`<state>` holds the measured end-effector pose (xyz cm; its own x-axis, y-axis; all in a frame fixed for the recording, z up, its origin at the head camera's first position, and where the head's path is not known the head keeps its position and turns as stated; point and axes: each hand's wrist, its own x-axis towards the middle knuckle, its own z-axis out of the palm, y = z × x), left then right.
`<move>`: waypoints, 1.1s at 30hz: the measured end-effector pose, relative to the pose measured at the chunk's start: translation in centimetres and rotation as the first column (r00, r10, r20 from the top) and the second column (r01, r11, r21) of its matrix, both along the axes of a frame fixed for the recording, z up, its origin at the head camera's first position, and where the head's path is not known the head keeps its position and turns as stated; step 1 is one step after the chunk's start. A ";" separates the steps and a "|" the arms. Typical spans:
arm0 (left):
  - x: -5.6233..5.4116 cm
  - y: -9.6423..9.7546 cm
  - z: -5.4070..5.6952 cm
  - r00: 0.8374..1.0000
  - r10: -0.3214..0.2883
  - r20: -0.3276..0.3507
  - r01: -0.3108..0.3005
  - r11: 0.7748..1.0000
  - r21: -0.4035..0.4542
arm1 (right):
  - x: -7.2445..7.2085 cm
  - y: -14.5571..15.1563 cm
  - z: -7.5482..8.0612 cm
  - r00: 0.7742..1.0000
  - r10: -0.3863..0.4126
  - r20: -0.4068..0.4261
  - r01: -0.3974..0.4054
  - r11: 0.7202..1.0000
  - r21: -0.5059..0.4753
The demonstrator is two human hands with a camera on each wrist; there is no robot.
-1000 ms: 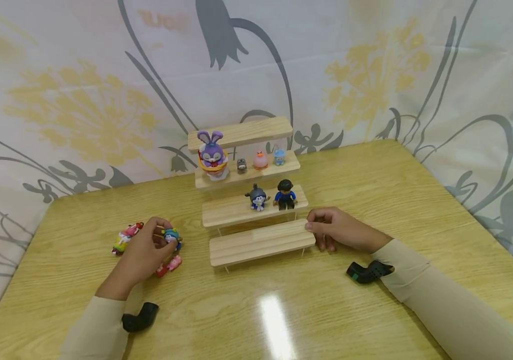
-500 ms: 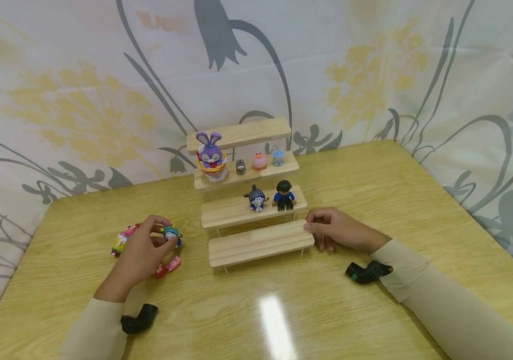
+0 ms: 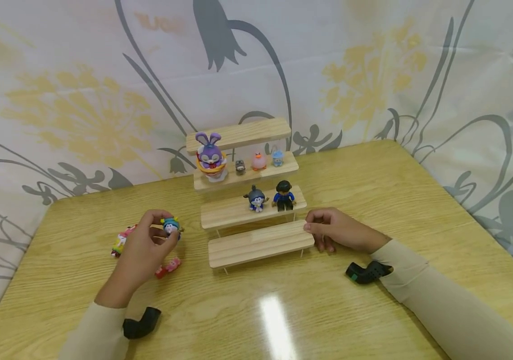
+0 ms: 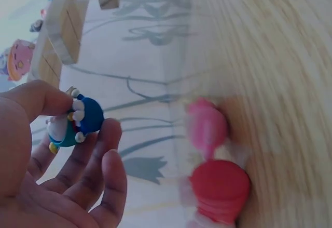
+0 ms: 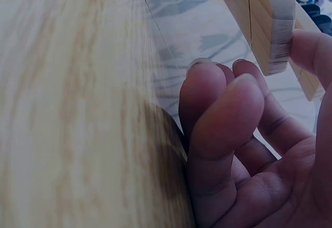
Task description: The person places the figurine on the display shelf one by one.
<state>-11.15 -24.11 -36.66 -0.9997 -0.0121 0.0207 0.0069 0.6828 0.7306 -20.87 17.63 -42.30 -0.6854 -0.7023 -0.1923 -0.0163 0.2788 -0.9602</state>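
Note:
Between the thumb and fingers of my left hand (image 3: 144, 246), a small figurine with a teal hat and blue body (image 3: 171, 227) is pinched just above the table. The left wrist view shows this same figurine (image 4: 89, 116) tilted sideways, apart from the wood. My right hand (image 3: 344, 229) grips the right end of the lowest board of a tiered wooden shelf (image 3: 258, 245), thumb on its edge and the other fingers curled by its underside. In the right wrist view the thumb meets the board's end (image 5: 277, 30).
A pink-and-red figurine (image 3: 168, 267) lies below my left hand, and colourful figurines (image 3: 122, 242) lie partly hidden behind it. Upper tiers carry a purple rabbit figurine (image 3: 211, 159), a pink one (image 3: 259, 161), a dark-haired one (image 3: 284, 196) and several others. A patterned cloth (image 3: 256, 75) hangs behind.
My left hand has lifted slightly with the teal-hatted figurine, which now shows more of its front. The right hand stays at the shelf's end.

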 end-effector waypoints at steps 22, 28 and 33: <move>0.4 4.2 1.2 0.954 0.002 -0.300 0.005 1.000 0.023 | -0.1 0.2 0.0 1.000 0.005 -0.005 -0.005 1.000 -0.006; -0.4 5.9 1.6 0.941 -0.043 -0.337 0.039 0.999 -0.018 | 0.0 0.1 -0.1 1.000 0.006 -0.013 -0.006 1.000 -0.012; -0.7 7.0 1.9 0.938 -0.055 -0.344 0.049 0.998 -0.026 | 0.1 0.0 0.1 1.000 -0.001 -0.006 0.001 1.000 -0.013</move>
